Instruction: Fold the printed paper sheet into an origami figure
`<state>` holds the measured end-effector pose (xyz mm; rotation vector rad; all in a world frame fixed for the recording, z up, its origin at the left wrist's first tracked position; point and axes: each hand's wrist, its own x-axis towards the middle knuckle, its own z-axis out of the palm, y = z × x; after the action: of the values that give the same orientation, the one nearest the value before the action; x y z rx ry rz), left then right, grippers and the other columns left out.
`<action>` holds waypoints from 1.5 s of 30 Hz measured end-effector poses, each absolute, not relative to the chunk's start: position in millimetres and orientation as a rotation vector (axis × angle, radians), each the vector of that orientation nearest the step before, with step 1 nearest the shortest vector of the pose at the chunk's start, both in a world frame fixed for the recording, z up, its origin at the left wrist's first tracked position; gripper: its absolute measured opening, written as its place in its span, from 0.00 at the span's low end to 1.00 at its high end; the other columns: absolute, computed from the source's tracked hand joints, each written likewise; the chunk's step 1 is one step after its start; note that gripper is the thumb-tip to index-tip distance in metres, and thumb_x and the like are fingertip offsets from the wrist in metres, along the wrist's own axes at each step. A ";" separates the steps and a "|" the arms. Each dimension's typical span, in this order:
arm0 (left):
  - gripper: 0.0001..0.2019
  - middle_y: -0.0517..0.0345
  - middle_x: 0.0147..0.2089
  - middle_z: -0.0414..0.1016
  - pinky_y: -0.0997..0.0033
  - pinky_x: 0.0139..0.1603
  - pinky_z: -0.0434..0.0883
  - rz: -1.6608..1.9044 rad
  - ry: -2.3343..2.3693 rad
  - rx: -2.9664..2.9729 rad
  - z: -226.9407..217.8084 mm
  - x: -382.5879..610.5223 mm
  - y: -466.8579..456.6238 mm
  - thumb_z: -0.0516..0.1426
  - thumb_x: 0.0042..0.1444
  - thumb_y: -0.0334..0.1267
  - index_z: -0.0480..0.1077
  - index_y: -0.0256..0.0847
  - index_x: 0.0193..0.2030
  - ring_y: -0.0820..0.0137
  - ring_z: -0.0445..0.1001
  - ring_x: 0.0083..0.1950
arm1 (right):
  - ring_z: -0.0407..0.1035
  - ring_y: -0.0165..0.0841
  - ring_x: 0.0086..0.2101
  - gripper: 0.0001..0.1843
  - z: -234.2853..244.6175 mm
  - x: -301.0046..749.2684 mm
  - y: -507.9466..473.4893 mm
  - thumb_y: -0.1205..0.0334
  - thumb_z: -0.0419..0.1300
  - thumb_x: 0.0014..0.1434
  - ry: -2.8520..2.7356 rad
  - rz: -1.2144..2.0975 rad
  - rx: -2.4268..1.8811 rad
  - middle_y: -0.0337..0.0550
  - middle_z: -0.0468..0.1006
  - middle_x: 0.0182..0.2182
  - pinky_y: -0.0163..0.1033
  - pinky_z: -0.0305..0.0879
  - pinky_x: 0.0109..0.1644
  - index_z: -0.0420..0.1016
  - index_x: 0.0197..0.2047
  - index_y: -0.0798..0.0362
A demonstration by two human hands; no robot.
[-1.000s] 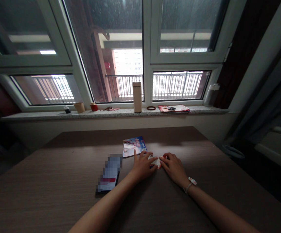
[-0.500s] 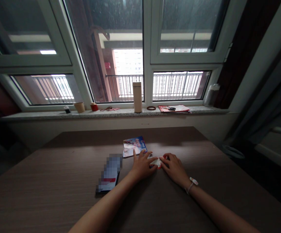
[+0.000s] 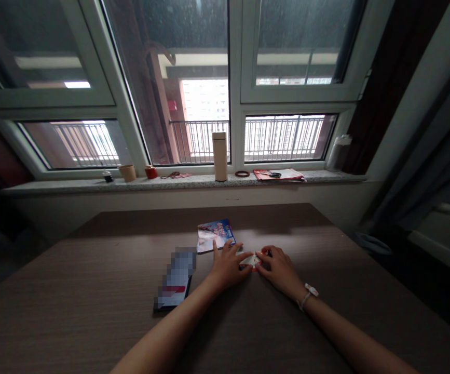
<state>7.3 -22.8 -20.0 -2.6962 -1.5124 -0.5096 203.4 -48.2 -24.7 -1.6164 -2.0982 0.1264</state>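
Note:
Both of my hands meet over a small folded white and red piece of paper on the brown wooden table. My left hand lies on the paper's left part, fingers spread and pressing down. My right hand pinches the paper's right end with curled fingers; a white band sits on that wrist. Most of the paper is hidden beneath the fingers.
A blue printed packet lies just beyond my left hand. A dark phone rests left of it. On the stone windowsill stand a beige flask, small cups, a bracelet and red papers.
The small paper and both hands have shifted slightly; my right fingers moved a little closer to the left hand. Nothing else moved.

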 end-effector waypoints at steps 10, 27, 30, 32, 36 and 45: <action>0.20 0.61 0.66 0.62 0.25 0.62 0.26 -0.505 -1.521 -2.701 -21.9 6.2 -21.3 0.54 0.59 0.57 0.66 0.67 0.58 0.51 0.51 0.68 | 0.62 0.39 0.52 0.21 -22.7 207.0 -47.6 0.51 0.60 0.57 -2.121 0.187 -1.611 0.45 0.70 0.50 0.44 0.58 0.56 0.74 0.54 0.43; 0.20 0.61 0.66 0.62 0.24 0.61 0.30 -0.501 -1.547 -2.698 -21.4 6.2 -22.5 0.54 0.58 0.58 0.66 0.68 0.58 0.51 0.51 0.68 | 0.62 0.37 0.52 0.18 -28.1 209.4 -46.9 0.53 0.56 0.60 -2.075 0.229 -1.587 0.43 0.70 0.50 0.44 0.57 0.58 0.74 0.53 0.40; 0.20 0.60 0.66 0.62 0.23 0.61 0.30 -0.486 -1.549 -2.704 -20.1 6.2 -23.0 0.53 0.59 0.57 0.66 0.67 0.58 0.50 0.51 0.68 | 0.62 0.37 0.52 0.18 -27.4 207.9 -47.8 0.53 0.57 0.60 -2.068 0.206 -1.587 0.43 0.71 0.49 0.44 0.58 0.57 0.74 0.53 0.40; 0.21 0.60 0.66 0.61 0.24 0.61 0.30 -0.472 -1.562 -2.707 -18.9 6.6 -23.3 0.54 0.58 0.57 0.65 0.67 0.59 0.50 0.51 0.67 | 0.62 0.37 0.52 0.18 -26.7 207.3 -48.2 0.53 0.57 0.59 -2.066 0.197 -1.592 0.43 0.71 0.49 0.44 0.58 0.57 0.75 0.53 0.41; 0.21 0.60 0.66 0.61 0.25 0.62 0.29 -0.461 -1.584 -2.702 -18.4 7.4 -23.5 0.54 0.58 0.57 0.66 0.66 0.58 0.50 0.51 0.67 | 0.63 0.38 0.52 0.20 -25.9 207.5 -48.3 0.53 0.59 0.57 -2.078 0.196 -1.590 0.44 0.71 0.50 0.43 0.58 0.58 0.74 0.53 0.42; 0.21 0.60 0.66 0.60 0.24 0.61 0.30 -0.496 -1.562 -2.696 -25.8 6.4 -21.6 0.53 0.59 0.57 0.65 0.68 0.59 0.50 0.51 0.68 | 0.62 0.39 0.53 0.22 -28.0 209.7 -46.5 0.52 0.61 0.55 -2.079 0.227 -1.575 0.45 0.70 0.51 0.45 0.57 0.59 0.74 0.54 0.42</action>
<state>6.4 -21.6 -25.8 -2.6960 -1.5620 -0.4956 209.7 -46.5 -28.0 -1.5746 -2.0794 0.2270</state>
